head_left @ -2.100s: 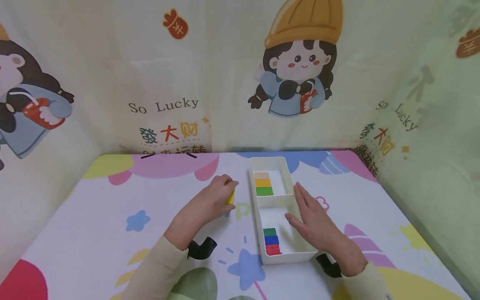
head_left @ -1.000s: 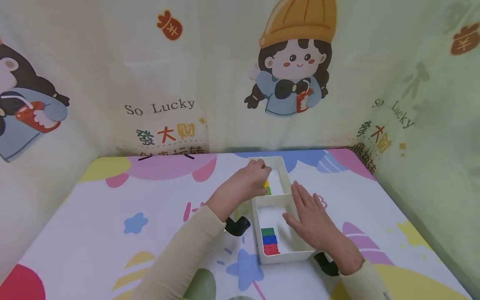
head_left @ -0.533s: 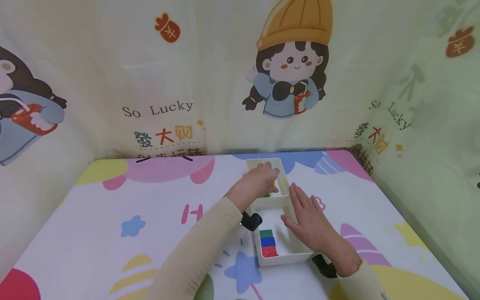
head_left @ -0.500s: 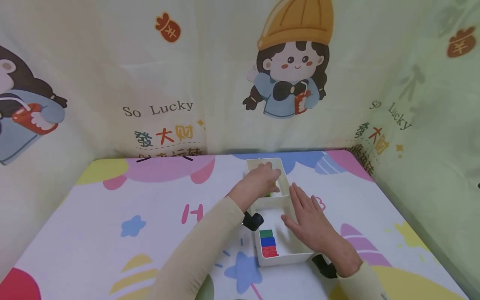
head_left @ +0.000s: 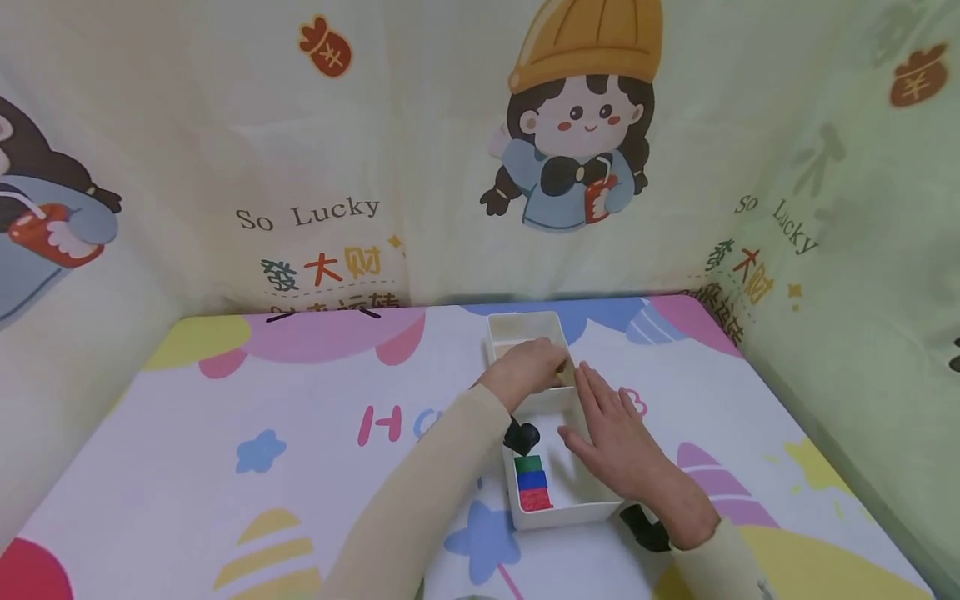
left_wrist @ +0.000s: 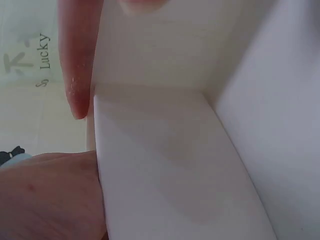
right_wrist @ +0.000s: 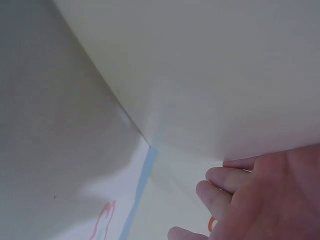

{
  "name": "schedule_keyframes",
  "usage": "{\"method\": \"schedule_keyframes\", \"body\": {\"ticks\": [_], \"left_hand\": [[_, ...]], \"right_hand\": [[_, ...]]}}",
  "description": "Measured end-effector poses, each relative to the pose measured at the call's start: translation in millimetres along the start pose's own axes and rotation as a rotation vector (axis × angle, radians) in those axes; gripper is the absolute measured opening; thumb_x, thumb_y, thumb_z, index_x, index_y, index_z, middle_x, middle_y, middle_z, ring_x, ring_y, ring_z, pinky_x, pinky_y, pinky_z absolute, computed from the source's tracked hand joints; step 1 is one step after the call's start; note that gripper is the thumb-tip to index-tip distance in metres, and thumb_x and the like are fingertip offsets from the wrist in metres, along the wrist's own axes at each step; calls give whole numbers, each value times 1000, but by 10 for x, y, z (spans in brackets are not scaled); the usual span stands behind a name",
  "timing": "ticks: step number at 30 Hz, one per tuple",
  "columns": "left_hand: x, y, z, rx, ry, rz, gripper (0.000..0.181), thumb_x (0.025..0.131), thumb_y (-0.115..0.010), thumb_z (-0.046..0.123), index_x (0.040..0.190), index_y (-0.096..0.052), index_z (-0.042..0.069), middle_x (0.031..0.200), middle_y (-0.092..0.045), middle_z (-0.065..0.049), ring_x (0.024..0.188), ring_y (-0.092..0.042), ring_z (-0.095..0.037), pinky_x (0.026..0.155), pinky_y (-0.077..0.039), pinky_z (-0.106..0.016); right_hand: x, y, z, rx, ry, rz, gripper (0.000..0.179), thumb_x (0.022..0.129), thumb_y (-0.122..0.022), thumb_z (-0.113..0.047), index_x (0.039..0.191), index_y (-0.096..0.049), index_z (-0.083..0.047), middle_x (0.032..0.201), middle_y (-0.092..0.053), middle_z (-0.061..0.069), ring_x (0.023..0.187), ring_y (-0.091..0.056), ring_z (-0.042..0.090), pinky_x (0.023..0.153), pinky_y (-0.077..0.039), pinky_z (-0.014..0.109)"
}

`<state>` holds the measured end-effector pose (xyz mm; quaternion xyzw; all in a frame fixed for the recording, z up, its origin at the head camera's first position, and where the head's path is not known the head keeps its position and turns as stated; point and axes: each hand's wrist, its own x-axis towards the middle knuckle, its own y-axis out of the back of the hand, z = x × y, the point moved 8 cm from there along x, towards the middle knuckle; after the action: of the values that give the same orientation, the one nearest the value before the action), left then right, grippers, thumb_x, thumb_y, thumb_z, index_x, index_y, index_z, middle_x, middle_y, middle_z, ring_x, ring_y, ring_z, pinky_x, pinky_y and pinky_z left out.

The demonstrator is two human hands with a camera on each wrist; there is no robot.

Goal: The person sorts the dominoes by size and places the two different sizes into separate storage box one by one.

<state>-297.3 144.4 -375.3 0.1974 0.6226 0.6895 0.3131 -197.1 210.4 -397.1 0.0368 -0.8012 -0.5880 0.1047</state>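
Observation:
A white two-compartment box (head_left: 566, 518) stands on the table. My left hand (head_left: 527, 371) reaches into its far compartment at the right near corner, fingers bent down around a yellow block (head_left: 561, 367) that is almost wholly hidden. Behind the hand shows a sliver of a beige block (head_left: 504, 350); the other blocks there are covered. Along the near compartment's left wall lie a green block (head_left: 528, 464), a blue block (head_left: 532, 479) and a red block (head_left: 536, 499) in a row. With fingers straight, my right hand (head_left: 615, 437) rests against the box's right wall.
A printed tablecloth (head_left: 300, 450) covers the table around the box. Patterned curtains (head_left: 435, 167) rise behind the table and at both sides. Black wrist mounts (head_left: 521, 436) sit under both wrists, the left one above the near compartment.
My left hand has carried the yellow block from the table left of the box into the far compartment, then rightward and nearer to the divider. The right hand stays at the box's right side.

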Motion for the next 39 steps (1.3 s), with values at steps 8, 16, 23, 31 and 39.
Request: {"method": "schedule_keyframes", "body": {"ticks": [8, 16, 23, 31, 39], "left_hand": [[-10, -9, -42, -34, 34, -62, 22, 96, -65, 15, 117, -68, 18, 118, -68, 2, 104, -59, -12, 100, -48, -24], [-44, -33, -66, -31, 27, -84, 20, 96, -65, 17, 114, -72, 20, 119, -67, 2, 102, -58, -13, 98, -49, -26], [-48, -36, -54, -34, -1, -100, 25, 96, -63, 6, 113, -74, 20, 118, -68, 2, 100, -57, -11, 94, -50, -23], [-158, -46, -81, 6, 31, -146, 35, 101, -55, 12, 134, -62, 24, 132, -64, 3, 118, -58, -12, 104, -47, -27], [-338, 101, -111, -13, -19, -56, 34, 102, -54, 22, 136, -58, 19, 131, -63, 1, 119, -58, -15, 105, -46, -29]], "right_hand": [[9, 17, -8, 4, -16, -14, 85, 95, -59, -42, 158, -15, -3, 165, -17, 17, 150, -21, 40, 117, -15, 67], [2, 12, -12, 17, -15, -25, 84, 96, -57, -42, 158, -16, -3, 165, -17, 17, 150, -21, 40, 117, -15, 68], [1, 17, -11, 25, -17, -20, 84, 96, -57, -42, 158, -15, -3, 165, -18, 18, 150, -21, 40, 117, -15, 67], [-2, -8, -32, 35, -13, -34, 83, 97, -56, -40, 158, -14, -3, 165, -17, 18, 150, -20, 40, 117, -14, 67], [2, 28, -27, 30, -32, -37, 83, 97, -55, -41, 158, -14, -2, 164, -19, 20, 149, -22, 41, 117, -14, 68]]}}
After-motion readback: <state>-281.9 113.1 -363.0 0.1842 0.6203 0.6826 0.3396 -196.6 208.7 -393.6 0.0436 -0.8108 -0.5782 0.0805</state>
